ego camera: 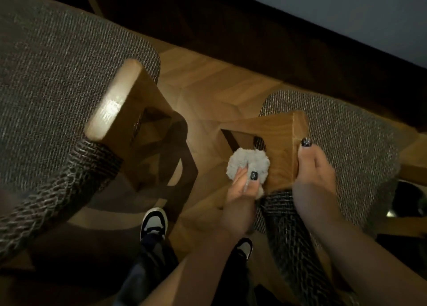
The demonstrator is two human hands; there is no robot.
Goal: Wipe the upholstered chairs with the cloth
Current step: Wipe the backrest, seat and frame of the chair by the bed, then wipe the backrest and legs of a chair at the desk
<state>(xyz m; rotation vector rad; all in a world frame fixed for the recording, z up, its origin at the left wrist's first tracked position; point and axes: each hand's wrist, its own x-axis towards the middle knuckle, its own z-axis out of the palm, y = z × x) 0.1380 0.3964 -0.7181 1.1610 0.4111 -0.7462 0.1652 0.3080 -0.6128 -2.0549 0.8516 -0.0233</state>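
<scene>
A grey upholstered chair point(57, 79) fills the left. Right of it, the left hand point(242, 190) pinches a fluffy cloth point(248, 163) against the right chair's point(351, 144) wooden arm point(277, 139); the right hand point(316, 174) grips that arm's edge.
</scene>
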